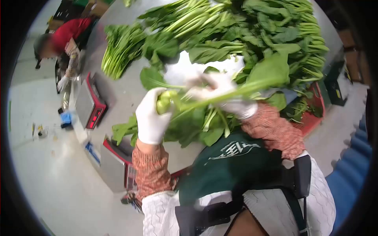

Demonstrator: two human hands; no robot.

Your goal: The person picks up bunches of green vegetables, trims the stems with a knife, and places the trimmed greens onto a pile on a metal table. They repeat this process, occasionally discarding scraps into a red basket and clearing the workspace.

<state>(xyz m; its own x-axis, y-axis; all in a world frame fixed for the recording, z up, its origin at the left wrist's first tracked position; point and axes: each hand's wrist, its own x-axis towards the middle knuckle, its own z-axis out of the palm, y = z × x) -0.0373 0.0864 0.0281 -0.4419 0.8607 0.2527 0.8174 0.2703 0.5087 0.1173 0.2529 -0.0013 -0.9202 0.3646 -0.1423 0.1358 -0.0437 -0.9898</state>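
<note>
My left hand (151, 118), in a white glove, is closed around the pale stem ends of a bunch of leafy greens (167, 101). One long stalk of it runs right to a broad leaf. Just behind this stalk is my right hand (214, 88), gloved too; motion smears its fingers, and whether they grip anything cannot be made out. Loose greens (193, 122) lie below both hands. A white sheet (179, 69) shows beyond them, partly under leaves.
Bunches of greens (122, 49) are heaped across the far side of the metal table (126, 88). Two red-edged scales (89, 103) stand at the left. A red crate (317, 106) with leaves is at the right. Another person (73, 35) bends over at the upper left.
</note>
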